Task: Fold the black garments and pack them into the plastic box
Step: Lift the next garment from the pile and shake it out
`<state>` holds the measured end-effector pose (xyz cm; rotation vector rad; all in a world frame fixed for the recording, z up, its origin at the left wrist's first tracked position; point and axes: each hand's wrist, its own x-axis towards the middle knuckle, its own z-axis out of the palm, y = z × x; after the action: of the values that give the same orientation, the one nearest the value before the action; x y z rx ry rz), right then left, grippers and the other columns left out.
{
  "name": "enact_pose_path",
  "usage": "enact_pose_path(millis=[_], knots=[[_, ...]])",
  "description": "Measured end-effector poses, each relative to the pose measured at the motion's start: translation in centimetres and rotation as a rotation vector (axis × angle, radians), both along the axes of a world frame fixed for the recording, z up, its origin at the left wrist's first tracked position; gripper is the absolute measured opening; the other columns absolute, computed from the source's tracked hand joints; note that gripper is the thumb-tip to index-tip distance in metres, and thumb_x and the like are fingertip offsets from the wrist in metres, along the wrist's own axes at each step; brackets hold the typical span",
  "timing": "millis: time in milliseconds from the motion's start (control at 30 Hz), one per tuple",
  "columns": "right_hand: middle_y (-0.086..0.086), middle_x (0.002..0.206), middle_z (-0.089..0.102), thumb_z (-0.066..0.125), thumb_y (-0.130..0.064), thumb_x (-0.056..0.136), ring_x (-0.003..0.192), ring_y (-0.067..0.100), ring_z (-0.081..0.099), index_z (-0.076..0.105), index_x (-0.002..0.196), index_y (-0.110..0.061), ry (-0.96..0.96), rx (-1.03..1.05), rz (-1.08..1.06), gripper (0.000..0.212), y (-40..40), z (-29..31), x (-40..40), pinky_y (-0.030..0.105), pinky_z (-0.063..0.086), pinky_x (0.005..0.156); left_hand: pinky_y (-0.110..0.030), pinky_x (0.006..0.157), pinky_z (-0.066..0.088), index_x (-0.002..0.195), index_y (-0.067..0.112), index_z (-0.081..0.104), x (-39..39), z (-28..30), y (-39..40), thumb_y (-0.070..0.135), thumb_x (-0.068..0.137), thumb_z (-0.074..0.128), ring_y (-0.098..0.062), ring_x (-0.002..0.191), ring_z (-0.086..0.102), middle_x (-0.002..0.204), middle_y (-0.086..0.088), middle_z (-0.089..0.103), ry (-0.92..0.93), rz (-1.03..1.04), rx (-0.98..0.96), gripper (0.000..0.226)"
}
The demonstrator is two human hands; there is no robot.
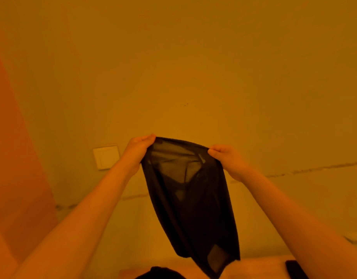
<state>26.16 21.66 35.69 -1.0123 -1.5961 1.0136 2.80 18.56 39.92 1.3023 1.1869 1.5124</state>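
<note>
At 6 o'clock of frame, sheer black garment [190,190] is pinched by left hand [137,151] and right hand [227,158] at top corners; hem should be kept level and taut before halving.

Everything sits under a strong amber-orange cast, so true colours are hard to judge. The garment [190,198] is black and sheer, showing darker bands where its layers overlap and a paler, see-through patch near its top. The wall [193,67] reads as plain mustard yellow, crossed by a thin dark irregular line. The wall switch [106,157] looks pale, perhaps white. At the bottom edge, another dark garment heap [163,273] appears solid black.
</note>
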Motion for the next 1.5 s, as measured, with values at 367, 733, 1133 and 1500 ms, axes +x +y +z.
enact_pose_path(millis=[367, 733, 1133, 1500], knots=[[-0.002, 0.055, 0.055, 0.06, -0.008, 0.087, 0.04, -0.001, 0.049, 0.052, 0.073, -0.017, -0.181, 0.152, 0.138, 0.019, -0.7, 2.7, -4.2, 0.016, 0.036, 0.041, -0.015, 0.056, 0.044, 0.073, 0.017, 0.063, 3.3, -1.8, 0.5, 0.012, 0.09, 0.057, 0.003, 0.051, 0.054, 0.056, 0.011, 0.06, 0.499, -0.287, -0.061, 0.019], [-0.007, 0.086, 0.072, 0.078, -0.068, 0.043, 0.087, 0.008, 0.067, 0.071, 0.084, -0.022, -0.382, -0.117, 0.391, 0.063, -0.4, -1.9, 1.8, 0.023, 0.052, 0.081, -0.024, 0.06, 0.048, 0.071, 0.019, 0.062, -0.1, -1.0, 1.1, 0.016, 0.093, 0.053, -0.004, 0.051, 0.059, 0.048, 0.013, 0.063, 0.15, 0.113, 0.017, 0.024], [-0.001, 0.064, 0.068, 0.044, -0.014, 0.096, 0.057, 0.006, 0.064, 0.062, 0.079, -0.009, 0.02, -0.304, 0.345, 0.025, 0.1, 0.2, 0.1, 0.019, 0.052, 0.056, -0.008, 0.063, 0.041, 0.102, 0.015, 0.063, 1.3, -2.9, -0.8, 0.011, 0.089, 0.059, 0.009, 0.066, 0.056, 0.085, 0.006, 0.06, 0.669, -0.024, 0.075, 0.014], [0.008, 0.079, 0.06, 0.05, -0.016, 0.095, 0.071, 0.018, 0.058, 0.057, 0.08, -0.009, -0.067, -0.325, 0.016, 0.017, 0.5, 2.7, -1.2, 0.03, 0.049, 0.064, -0.029, 0.071, 0.045, 0.091, 0.018, 0.054, 9.1, -7.6, -3.6, 0.047, 0.076, 0.069, -0.013, 0.083, 0.057, 0.083, 0.007, 0.056, 0.736, -0.068, -0.221, 0.036]])
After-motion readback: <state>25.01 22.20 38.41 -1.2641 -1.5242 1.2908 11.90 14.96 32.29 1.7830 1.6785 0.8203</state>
